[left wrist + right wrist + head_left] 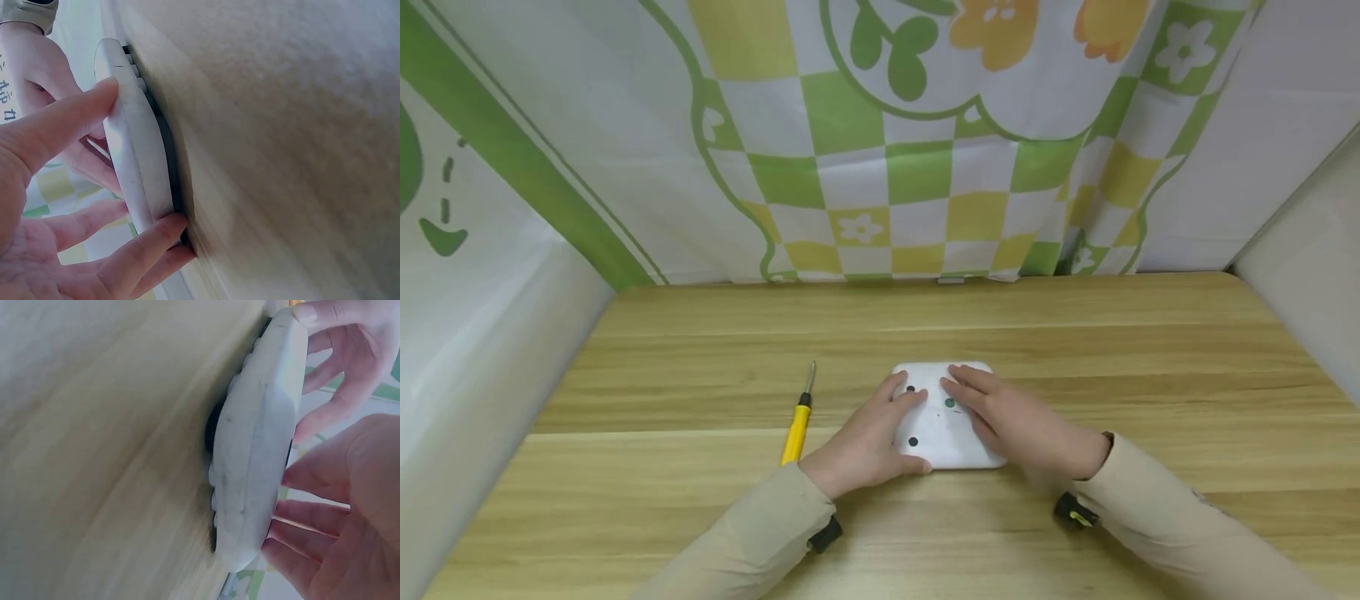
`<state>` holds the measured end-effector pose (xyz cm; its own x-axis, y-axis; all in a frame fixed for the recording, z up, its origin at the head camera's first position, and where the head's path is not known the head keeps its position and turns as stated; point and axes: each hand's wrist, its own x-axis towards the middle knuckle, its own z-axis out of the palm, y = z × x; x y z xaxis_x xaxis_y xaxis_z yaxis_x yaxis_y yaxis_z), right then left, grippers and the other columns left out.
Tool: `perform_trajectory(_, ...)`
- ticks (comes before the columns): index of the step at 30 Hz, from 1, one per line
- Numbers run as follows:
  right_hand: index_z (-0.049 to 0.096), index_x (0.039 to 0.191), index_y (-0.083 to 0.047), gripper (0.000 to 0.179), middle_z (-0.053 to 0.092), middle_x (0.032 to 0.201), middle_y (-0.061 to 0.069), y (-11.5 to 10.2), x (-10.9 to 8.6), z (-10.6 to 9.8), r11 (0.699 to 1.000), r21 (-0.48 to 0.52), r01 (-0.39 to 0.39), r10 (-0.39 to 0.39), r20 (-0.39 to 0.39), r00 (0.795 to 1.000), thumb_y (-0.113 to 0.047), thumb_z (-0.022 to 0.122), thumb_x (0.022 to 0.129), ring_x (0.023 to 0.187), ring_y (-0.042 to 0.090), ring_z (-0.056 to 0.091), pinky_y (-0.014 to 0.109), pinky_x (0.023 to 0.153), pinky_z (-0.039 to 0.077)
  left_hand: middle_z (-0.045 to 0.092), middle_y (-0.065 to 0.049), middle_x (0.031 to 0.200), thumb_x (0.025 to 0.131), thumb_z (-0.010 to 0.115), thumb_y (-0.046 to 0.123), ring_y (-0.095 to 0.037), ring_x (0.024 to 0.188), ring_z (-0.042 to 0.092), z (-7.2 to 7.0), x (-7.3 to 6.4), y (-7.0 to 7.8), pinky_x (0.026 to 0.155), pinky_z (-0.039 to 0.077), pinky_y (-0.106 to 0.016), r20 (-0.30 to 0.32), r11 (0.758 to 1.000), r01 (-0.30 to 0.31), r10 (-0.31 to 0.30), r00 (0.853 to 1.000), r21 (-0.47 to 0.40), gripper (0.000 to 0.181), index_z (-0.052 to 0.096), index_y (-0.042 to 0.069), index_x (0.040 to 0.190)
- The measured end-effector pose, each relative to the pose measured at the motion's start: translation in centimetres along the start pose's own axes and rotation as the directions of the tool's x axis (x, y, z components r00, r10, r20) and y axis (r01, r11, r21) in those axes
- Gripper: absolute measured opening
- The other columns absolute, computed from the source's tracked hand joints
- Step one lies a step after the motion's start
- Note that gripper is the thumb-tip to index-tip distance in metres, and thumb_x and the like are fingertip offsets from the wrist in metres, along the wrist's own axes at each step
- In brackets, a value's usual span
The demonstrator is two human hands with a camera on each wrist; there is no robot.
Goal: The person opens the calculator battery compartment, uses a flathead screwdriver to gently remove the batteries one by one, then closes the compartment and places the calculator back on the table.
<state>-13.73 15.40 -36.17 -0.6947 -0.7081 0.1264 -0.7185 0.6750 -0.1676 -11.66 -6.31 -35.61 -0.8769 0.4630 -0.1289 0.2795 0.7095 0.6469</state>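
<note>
A white, squarish plastic device with rounded corners [958,442] lies on the table, two black dots and a small green spot on its upper face. My left hand [868,433] grips its left side, the thumb on the near edge and fingertips reaching the far edge in the left wrist view. My right hand [1026,421] rests over the right half, its fingers lightly bent and touching the upper face near the green spot. Along the underside of the device [250,444], rounded bumps and a dark part show against the table.
Left of my left hand lies a screwdriver [797,429] with a yellow handle, its metal tip pointing away from me. The wooden table [700,358] ends at a checked green, yellow and white curtain [917,183]. White walls stand at both sides.
</note>
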Motion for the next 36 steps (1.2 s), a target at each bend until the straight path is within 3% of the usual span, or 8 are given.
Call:
perform_trajectory(8,0.049,0.138,-0.002,0.044,0.044,0.140,0.029,0.2,-0.8,-0.5,0.987,0.119,-0.111,0.106,0.051,0.993,-0.014,0.055,0.097,0.127,0.045,0.046,0.052,0.098,0.045,0.021,-0.026,0.154,0.072,0.085,0.023,-0.041,0.132,0.039,0.0,-0.1,0.1,0.107,0.037,-0.051,-0.013,0.999,0.042,-0.042,0.999,-0.020,0.081,0.044,0.004,0.140)
perform_trajectory(14,0.051,0.136,0.001,0.054,0.044,0.139,0.031,0.3,-1.3,-0.8,0.973,0.161,-0.163,0.153,0.072,0.986,-0.029,0.064,0.092,0.125,0.042,0.049,0.051,0.098,0.045,0.027,-0.026,0.151,0.070,0.086,0.027,-0.040,0.129,0.042,0.0,-0.2,0.2,0.106,0.038,-0.051,-0.034,0.997,0.075,-0.075,0.997,0.013,0.090,0.038,0.000,0.142)
perform_trajectory(18,0.053,0.134,0.000,0.057,0.045,0.137,0.033,0.4,-1.4,-0.7,0.969,0.174,-0.177,0.169,0.059,0.984,-0.031,0.068,0.089,0.120,0.044,0.053,0.051,0.096,0.047,0.034,-0.025,0.147,0.070,0.086,0.027,-0.037,0.125,0.046,-0.1,-0.3,0.3,0.105,0.039,-0.048,-0.047,0.997,0.069,-0.068,0.997,0.020,0.092,0.036,-0.003,0.142)
perform_trajectory(23,0.056,0.131,0.000,0.057,0.047,0.135,0.033,0.4,-1.4,-0.8,0.961,0.186,-0.206,0.201,0.046,0.978,-0.032,0.072,0.086,0.117,0.043,0.055,0.050,0.093,0.048,0.044,-0.025,0.137,0.075,0.082,0.028,-0.033,0.116,0.050,-0.5,-0.3,0.2,0.101,0.041,-0.047,-0.052,0.997,0.080,-0.081,0.995,-0.019,0.089,0.034,-0.007,0.141)
perform_trajectory(30,0.060,0.126,-0.001,0.057,0.051,0.131,0.033,0.4,-1.5,-0.9,0.953,0.190,-0.236,0.236,0.021,0.972,-0.033,0.076,0.082,0.106,0.040,0.062,0.049,0.088,0.051,0.047,-0.027,0.133,0.079,0.078,0.032,-0.036,0.118,0.050,-0.5,0.2,-0.1,0.102,0.040,-0.049,-0.046,0.987,0.140,-0.144,0.989,-0.079,0.091,0.029,-0.009,0.144)
perform_trajectory(36,0.060,0.127,-0.002,0.057,0.052,0.130,0.033,0.0,-1.4,-1.2,0.924,0.241,-0.297,0.296,0.041,0.954,-0.032,0.076,0.082,0.104,0.036,0.062,0.047,0.086,0.052,0.052,-0.022,0.126,0.083,0.074,0.032,-0.030,0.106,0.052,-0.3,1.0,-0.4,0.095,0.045,-0.045,-0.031,0.970,0.198,-0.205,0.978,-0.143,0.079,0.036,-0.006,0.141)
